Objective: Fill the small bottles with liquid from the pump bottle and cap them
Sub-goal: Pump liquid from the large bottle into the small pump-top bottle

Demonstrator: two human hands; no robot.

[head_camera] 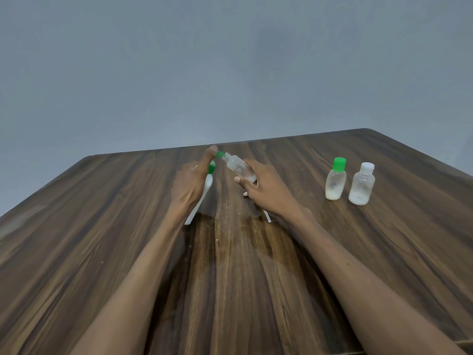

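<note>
While our left hand [190, 181] wraps around the white pump bottle [202, 198] with the thumb on its green top, our right hand [263, 185] pinches the little open bottle [239, 167] at its bottom end. We tip it so its mouth touches the green spout [219, 154]. It looks light and slippery, so we should hold its sides. Two capped bottles [335, 180] stand well off to the right on the table [384, 252].

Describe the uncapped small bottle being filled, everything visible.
The small bottle is clear plastic with a threaded neck and no cap. The right hand grips its lower body, holding it above the table and tilted, mouth up-left against the green nozzle of the pump bottle. Droplets cling inside; its fill level is unclear.
</note>
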